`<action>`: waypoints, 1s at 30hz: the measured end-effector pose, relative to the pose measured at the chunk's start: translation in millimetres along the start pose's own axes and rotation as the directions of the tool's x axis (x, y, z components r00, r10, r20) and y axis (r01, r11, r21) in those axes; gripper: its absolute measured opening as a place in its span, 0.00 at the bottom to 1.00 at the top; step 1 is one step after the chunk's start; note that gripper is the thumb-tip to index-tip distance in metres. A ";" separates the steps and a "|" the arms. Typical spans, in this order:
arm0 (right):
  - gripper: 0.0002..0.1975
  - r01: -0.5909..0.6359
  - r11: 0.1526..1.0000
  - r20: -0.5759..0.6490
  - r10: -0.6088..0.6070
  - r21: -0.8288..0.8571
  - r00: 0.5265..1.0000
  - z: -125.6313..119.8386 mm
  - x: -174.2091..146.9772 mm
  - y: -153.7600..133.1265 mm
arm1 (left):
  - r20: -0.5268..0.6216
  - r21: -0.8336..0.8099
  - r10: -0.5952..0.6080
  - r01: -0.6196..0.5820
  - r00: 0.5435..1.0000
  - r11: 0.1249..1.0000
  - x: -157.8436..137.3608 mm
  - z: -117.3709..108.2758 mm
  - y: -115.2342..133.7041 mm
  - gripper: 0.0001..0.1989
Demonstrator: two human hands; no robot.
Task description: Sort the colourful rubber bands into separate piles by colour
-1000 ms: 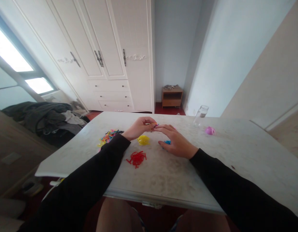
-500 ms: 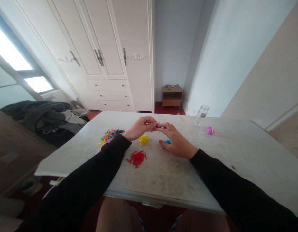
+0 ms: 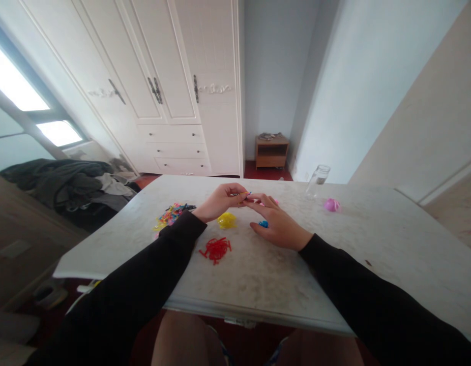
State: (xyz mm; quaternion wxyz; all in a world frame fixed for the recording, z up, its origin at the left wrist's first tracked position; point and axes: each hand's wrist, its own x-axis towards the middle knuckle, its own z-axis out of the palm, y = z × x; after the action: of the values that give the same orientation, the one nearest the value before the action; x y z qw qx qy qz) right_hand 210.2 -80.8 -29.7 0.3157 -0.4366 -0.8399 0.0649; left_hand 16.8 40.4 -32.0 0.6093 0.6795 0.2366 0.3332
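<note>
My left hand (image 3: 223, 201) is closed in a pinch on a few small coloured rubber bands (image 3: 247, 193); orange and blue bits show at its fingertips. My right hand (image 3: 278, 219) reaches in from the other side, its fingers stretched out and its index fingertip meeting the left fingertips. Its thumb is held apart. Partly hidden under the right palm lies a blue pile of bands (image 3: 263, 223). A little pink pile (image 3: 274, 203) peeks out behind the right fingers. Beside the left wrist sits a yellow pile (image 3: 227, 220), with a red pile (image 3: 216, 249) nearer to me.
A mixed multicoloured pile (image 3: 173, 214) lies left of my left wrist on the pale marbled table (image 3: 266, 284). Towards the back right stand a clear glass jar (image 3: 317, 182) and a purple lump (image 3: 332, 205). A wardrobe (image 3: 216, 122) rises beyond the table.
The view has shifted very slightly. My right fingers have moved a little, and more of the pink pile shows behind them. The left hand keeps its pinch.
</note>
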 end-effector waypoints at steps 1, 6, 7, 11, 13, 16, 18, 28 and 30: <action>0.30 0.001 1.000 0.004 -0.001 -0.001 1.000 0.0 0.0 0.1 | -0.005 -0.007 0.000 0.000 1.000 1.000 0.1 0.2 0.3 0.21; 0.29 0.016 1.000 0.015 -0.016 -0.012 1.000 0.1 0.5 0.9 | -0.021 -0.028 -0.001 0.000 1.000 1.000 1.0 1.3 0.7 0.22; 0.29 0.019 1.000 0.016 -0.018 -0.012 1.000 0.0 0.6 0.9 | -0.023 -0.034 -0.003 0.003 1.000 0.999 1.2 1.3 0.5 0.22; 0.28 0.027 1.000 0.020 -0.027 0.011 0.999 -0.4 1.0 0.0 | -0.036 -0.046 -0.014 0.012 0.999 0.999 1.4 0.6 -0.2 0.23; 0.29 0.026 0.999 0.020 -0.027 0.021 0.999 -0.5 1.0 -0.4 | -0.039 -0.039 -0.009 0.007 0.999 0.999 1.4 0.3 0.0 0.23; 0.29 0.021 1.000 0.028 -0.022 0.021 0.999 -0.3 1.1 -0.4 | -0.043 -0.032 0.001 -0.002 0.999 0.999 1.4 0.2 0.6 0.23; 0.29 0.018 1.000 0.031 -0.019 0.022 0.999 0.0 1.0 -0.2 | -0.048 -0.036 0.001 -0.003 0.999 0.999 1.5 0.2 0.8 0.23; 0.30 0.007 0.999 0.017 -0.008 0.039 1.000 0.1 0.5 -1.3 | -0.044 -0.067 0.025 -0.028 0.999 0.997 2.8 -1.1 -1.6 0.22; 0.31 0.004 0.999 0.019 -0.005 0.046 1.000 -0.1 0.6 -1.6 | -0.057 -0.099 0.027 -0.033 0.998 0.995 3.0 -1.4 -1.3 0.22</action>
State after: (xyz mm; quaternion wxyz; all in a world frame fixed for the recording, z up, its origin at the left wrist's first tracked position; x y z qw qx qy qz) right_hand 208.9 -81.4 -28.7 0.3177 -0.4268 -0.8421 0.0878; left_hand 17.9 43.7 -32.8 0.6305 0.6422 0.2263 0.3726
